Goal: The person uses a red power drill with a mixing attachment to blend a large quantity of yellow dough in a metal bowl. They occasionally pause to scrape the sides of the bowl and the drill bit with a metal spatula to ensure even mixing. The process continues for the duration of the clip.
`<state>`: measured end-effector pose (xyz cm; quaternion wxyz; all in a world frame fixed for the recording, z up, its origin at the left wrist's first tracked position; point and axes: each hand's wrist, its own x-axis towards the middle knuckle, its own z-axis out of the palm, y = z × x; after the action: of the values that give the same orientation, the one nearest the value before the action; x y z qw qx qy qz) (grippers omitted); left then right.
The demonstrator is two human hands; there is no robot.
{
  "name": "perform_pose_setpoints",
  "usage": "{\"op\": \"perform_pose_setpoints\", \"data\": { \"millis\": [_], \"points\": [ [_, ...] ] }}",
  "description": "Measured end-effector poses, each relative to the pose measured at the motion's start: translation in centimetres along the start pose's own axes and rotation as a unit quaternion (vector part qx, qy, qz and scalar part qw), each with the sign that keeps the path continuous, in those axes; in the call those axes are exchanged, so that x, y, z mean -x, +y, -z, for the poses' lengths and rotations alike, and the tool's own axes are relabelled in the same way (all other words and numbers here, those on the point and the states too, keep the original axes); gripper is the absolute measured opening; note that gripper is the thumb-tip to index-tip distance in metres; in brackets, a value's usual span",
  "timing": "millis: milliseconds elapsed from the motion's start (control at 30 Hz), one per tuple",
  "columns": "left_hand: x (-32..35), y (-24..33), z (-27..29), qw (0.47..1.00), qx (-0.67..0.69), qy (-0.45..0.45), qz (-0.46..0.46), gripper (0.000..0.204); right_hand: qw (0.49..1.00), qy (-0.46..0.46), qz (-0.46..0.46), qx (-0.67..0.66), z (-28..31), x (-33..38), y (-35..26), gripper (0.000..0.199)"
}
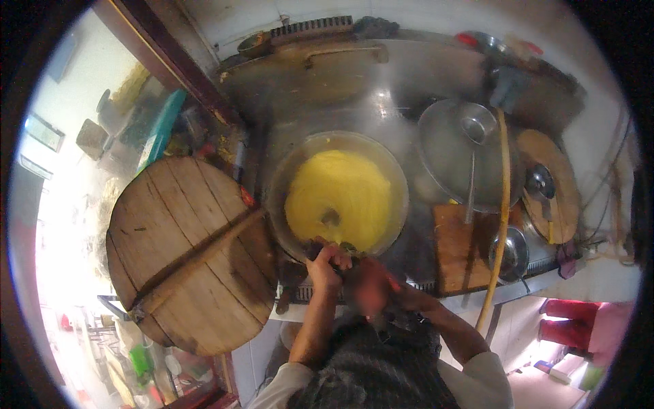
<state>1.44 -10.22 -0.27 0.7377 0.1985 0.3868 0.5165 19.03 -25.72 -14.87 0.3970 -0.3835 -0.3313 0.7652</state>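
Note:
A wide round metal pot [402, 184] on the stove holds a thick, smooth yellow mixture [347, 184] with swirl marks on its surface. At the pot's near rim my left hand [328, 264] is closed around the handle of a dark stirring tool [330, 218], whose end sits in the yellow mixture. Most of the handle is hidden by my fingers. My right hand [395, 292] is close to my body, to the right of the left one. It is blurred, so its fingers and anything in them cannot be made out.
Left of the pot lies a large round wooden lid [170, 211] with a crossbar. To the right stand a big pan [436, 150] with a long-handled ladle [478, 123] across it, a wooden board [453, 252], a small metal bowl [511, 252] and a long wooden pole [501, 232].

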Motion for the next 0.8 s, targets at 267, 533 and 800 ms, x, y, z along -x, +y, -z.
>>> {"op": "perform_pose_setpoints", "data": {
  "millis": [267, 533, 800],
  "points": [
    [-2.5, 1.7, -0.8, 1.000, 0.006, 0.008, -0.020, 0.014, 0.994, -0.038, -0.001, -0.107, -2.5, -2.1, -6.9, 0.065],
    [-8.9, 3.6, 0.5, 0.999, 0.034, -0.017, -0.037, 0.011, 0.967, 0.067, 0.076, 0.232, 1.1, -8.5, -6.5, 0.054],
    [-12.6, 2.9, -0.6, 0.992, 0.048, -0.119, 0.000, 0.010, 0.963, 0.108, 0.115, 0.221, 4.7, -11.2, -2.2, 0.050]
  ]
}}
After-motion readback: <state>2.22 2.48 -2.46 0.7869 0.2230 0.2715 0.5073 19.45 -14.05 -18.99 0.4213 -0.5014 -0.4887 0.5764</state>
